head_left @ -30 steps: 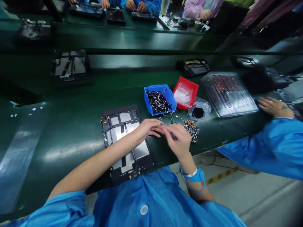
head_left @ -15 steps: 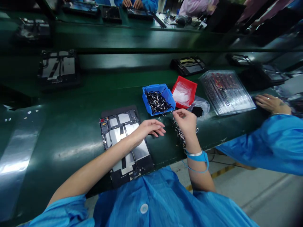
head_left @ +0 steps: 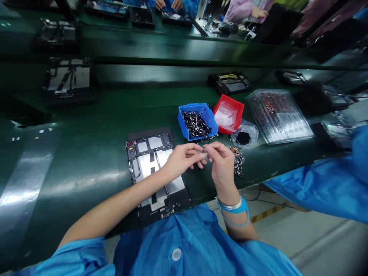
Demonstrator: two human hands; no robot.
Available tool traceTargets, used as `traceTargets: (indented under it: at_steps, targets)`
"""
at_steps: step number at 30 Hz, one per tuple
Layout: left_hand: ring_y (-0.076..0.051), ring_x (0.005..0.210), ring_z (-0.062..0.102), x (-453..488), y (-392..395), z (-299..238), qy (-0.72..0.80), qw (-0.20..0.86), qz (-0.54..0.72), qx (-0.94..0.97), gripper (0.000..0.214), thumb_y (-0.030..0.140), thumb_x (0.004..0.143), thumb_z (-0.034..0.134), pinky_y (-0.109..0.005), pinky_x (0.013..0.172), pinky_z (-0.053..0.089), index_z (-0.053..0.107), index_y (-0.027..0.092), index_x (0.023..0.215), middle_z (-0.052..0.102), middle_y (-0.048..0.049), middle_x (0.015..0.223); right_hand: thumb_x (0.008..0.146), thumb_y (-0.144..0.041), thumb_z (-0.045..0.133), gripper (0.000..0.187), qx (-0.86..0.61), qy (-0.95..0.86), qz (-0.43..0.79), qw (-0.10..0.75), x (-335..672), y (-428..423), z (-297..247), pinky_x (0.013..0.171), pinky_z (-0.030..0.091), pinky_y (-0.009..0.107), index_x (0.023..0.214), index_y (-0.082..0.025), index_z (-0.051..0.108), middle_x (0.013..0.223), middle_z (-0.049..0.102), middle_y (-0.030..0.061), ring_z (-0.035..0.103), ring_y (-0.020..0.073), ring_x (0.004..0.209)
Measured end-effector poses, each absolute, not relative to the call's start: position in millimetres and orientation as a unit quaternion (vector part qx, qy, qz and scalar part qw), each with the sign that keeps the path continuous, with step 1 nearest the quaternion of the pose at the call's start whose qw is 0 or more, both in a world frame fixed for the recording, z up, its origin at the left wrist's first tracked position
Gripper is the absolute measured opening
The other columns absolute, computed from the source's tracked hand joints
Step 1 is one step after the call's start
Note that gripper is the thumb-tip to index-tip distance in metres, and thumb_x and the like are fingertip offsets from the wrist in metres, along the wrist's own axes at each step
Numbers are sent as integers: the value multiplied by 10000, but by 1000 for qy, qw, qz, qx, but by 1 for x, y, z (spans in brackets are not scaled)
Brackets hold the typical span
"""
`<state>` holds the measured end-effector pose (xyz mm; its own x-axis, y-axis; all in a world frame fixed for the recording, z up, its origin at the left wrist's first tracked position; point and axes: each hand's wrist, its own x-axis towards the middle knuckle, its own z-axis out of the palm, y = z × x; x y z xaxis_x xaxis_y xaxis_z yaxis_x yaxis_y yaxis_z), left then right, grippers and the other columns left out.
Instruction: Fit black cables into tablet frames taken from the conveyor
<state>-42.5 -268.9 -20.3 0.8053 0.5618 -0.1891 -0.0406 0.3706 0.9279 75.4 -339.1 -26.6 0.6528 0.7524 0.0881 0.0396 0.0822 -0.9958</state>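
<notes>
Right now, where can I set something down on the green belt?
Bare green belt lies left of the black tablet frame and right of the loose metal parts pile. Crowded: left hand, right hand, blue plastic bin, red plastic tray.

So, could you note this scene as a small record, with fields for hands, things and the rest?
Hands: right hand pinching a tiny dark piece; left hand fingertips beside it
Things: black-framed tablet chassis under left forearm; small heap of dark wire-like parts beside right hand
Rest: blue plastic bin of similar parts; red plastic tray; co-worker's blue sleeve
</notes>
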Motion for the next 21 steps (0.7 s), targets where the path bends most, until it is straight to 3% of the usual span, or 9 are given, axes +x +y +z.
traceTargets:
  at_steps: [4,8,12,15,19,21]
  targets:
    - [-86,446,577,-43,-266,-19,274,773,201,536,84,102,831,551,-155,386,338,632,106,809,647,-13,581,728,-229,719,78,-674,-419,82,603,70,-342,-31,547,457,259,793,-223,677,715,651,-16,576,120,618]
    - [-74,430,562,-43,-263,-16,297,741,212,563,135,48,817,548,-158,421,384,674,100,810,647,-4,577,798,-156,671,70,-646,-594,-139,458,75,-344,-27,653,507,306,814,-223,682,800,697,29,624,155,736]
    - [-69,453,564,-44,-260,-14,306,706,214,601,176,22,792,557,-167,493,438,703,109,747,657,-3,596,815,-133,644,70,-609,-660,-180,400,78,-344,-22,644,513,298,818,-200,665,760,700,42,623,156,709]
    - [-90,456,587,-44,-257,-12,324,723,190,580,137,72,808,571,-162,411,382,703,99,780,673,-29,610,828,-145,614,90,-609,-658,-187,401,94,-337,-19,627,495,283,776,-209,648,733,698,21,619,143,684]
    - [-114,479,624,-45,-251,-11,330,753,199,534,112,123,823,583,-156,363,343,679,76,856,697,-74,655,853,-240,571,167,-699,-522,-246,422,148,-312,-17,618,456,305,713,-215,658,657,657,7,566,141,603]
    - [-117,487,632,-45,-250,-11,327,756,211,526,113,140,829,586,-158,371,355,672,73,855,702,-85,666,820,-267,582,138,-752,-474,-223,400,170,-302,-16,641,453,334,772,-212,700,688,661,24,574,170,649]
